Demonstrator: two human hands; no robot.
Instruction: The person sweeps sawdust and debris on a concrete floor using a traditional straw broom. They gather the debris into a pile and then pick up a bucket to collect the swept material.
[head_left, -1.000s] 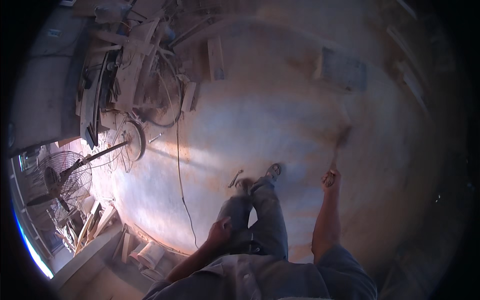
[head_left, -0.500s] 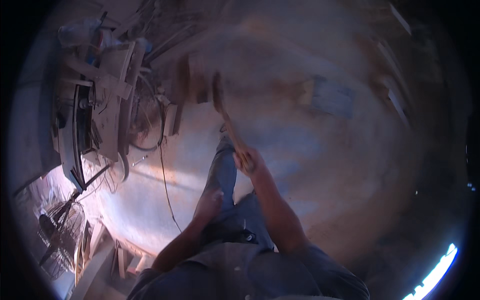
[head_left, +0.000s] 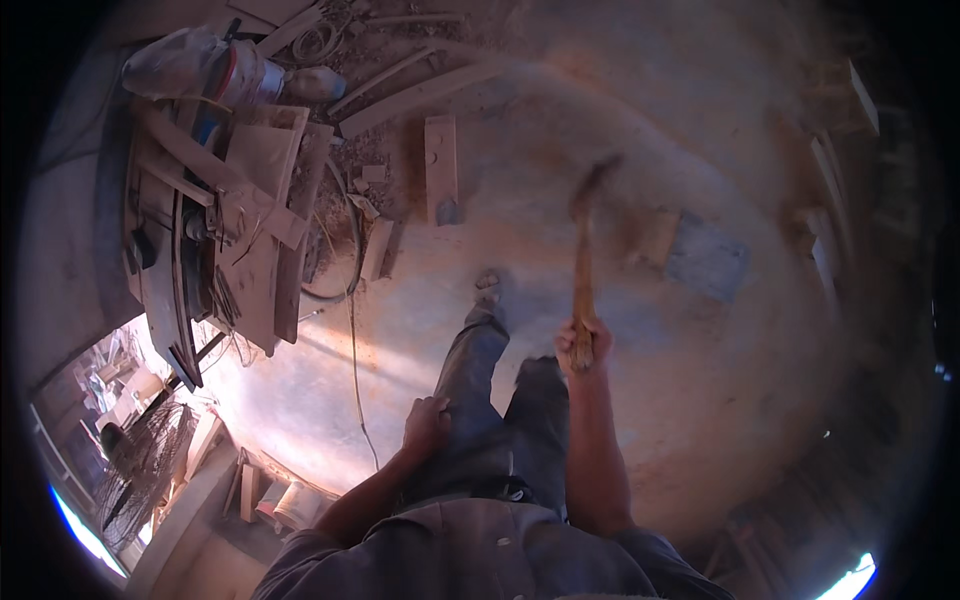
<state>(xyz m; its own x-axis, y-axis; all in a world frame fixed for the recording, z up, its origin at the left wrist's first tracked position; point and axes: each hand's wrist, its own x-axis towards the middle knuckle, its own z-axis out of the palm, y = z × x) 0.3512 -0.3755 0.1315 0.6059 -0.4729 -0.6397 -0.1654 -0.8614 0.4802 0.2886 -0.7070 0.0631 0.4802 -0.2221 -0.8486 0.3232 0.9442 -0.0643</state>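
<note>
My right hand [head_left: 584, 345] is closed around the lower end of a long wooden handle. The wooden-handled tool [head_left: 583, 265] points away from me, and its dark head is smeared by motion, so its exact kind does not show. Beside my left thigh, my left hand [head_left: 427, 425] hangs with its fingers curled in, and nothing shows in it. My left foot is forward on the dusty floor [head_left: 640, 400].
A workbench [head_left: 265, 165] piled with boards stands at the left, with a bucket [head_left: 250, 78] at its far end. A cable [head_left: 356, 375] runs along the floor. Ahead lie a notched board [head_left: 440, 165] and a grey block [head_left: 706, 256]. A wire-caged fan [head_left: 150, 465] is at lower left.
The tool in my right hand has swung to the right and now points more straight ahead. The bench, boards and block have shifted rightward in view. My left hand stays by my thigh.
</note>
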